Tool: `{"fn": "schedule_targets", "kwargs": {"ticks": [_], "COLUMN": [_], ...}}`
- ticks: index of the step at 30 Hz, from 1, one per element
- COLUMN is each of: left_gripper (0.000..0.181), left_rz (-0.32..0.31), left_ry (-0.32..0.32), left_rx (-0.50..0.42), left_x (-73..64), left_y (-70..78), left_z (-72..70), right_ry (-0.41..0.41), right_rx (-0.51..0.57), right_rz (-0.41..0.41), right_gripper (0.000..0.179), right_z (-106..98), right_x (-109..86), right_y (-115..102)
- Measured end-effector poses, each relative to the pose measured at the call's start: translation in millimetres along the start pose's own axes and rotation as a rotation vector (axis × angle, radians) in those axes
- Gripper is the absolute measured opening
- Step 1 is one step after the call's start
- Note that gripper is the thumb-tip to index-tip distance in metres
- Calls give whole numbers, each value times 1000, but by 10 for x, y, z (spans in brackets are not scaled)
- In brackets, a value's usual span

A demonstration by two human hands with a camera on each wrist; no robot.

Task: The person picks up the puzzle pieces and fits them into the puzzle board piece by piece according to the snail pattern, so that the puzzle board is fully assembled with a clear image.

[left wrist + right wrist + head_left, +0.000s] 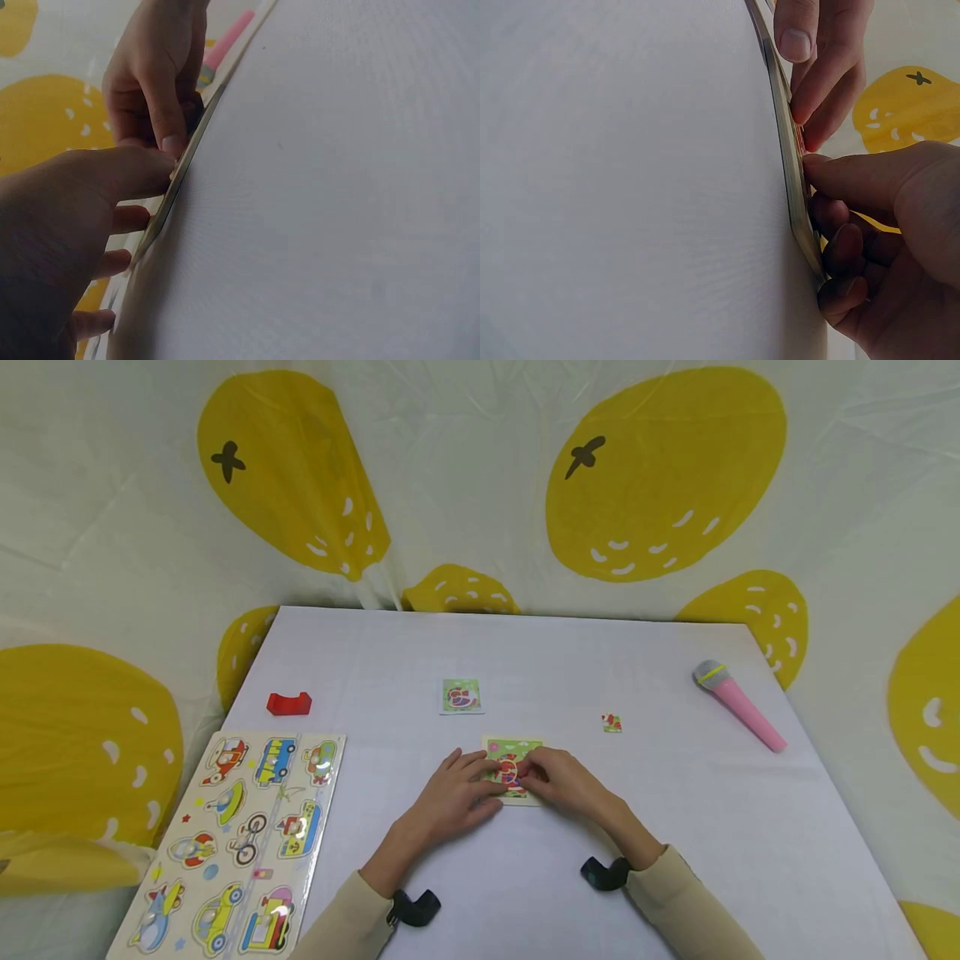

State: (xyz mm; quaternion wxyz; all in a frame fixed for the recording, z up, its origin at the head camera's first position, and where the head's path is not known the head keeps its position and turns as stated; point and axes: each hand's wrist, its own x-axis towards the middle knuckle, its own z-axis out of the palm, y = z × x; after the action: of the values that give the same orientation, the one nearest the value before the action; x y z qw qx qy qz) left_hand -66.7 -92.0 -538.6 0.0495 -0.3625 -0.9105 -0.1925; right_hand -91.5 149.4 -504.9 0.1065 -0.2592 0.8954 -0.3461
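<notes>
A small puzzle board (512, 746) with a green and red picture lies flat in the middle of the white table, also seen edge-on in both wrist views. My left hand (468, 789) reaches over its left side, fingers fairly straight and fingertips touching the picture. From the right, my right hand (562, 782) bends its fingers over the board, thumb and forefinger pinched at a puzzle piece mostly hidden by them. In the right wrist view the right thumb (847, 176) meets the board's face. The two hands' fingertips are close together.
Behind the board lies a small picture card (462, 696). A loose puzzle piece (612, 723) is to the right, a pink toy microphone (750, 714) farther right. A red curved block (288, 703) and a large vehicle puzzle board (251, 797) are on the left.
</notes>
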Motion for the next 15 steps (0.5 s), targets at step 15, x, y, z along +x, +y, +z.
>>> {"fn": "schedule_targets", "kwargs": {"ticks": [15], "left_gripper": [26], "left_rz": [12], "left_ry": [-2], "left_rx": [-16], "left_x": [-6], "left_y": [31], "left_z": [-35], "right_ry": [21], "right_rx": [8], "right_rz": [37], "right_gripper": [7], "right_z": [-39], "right_x": [-14], "right_y": [6]}}
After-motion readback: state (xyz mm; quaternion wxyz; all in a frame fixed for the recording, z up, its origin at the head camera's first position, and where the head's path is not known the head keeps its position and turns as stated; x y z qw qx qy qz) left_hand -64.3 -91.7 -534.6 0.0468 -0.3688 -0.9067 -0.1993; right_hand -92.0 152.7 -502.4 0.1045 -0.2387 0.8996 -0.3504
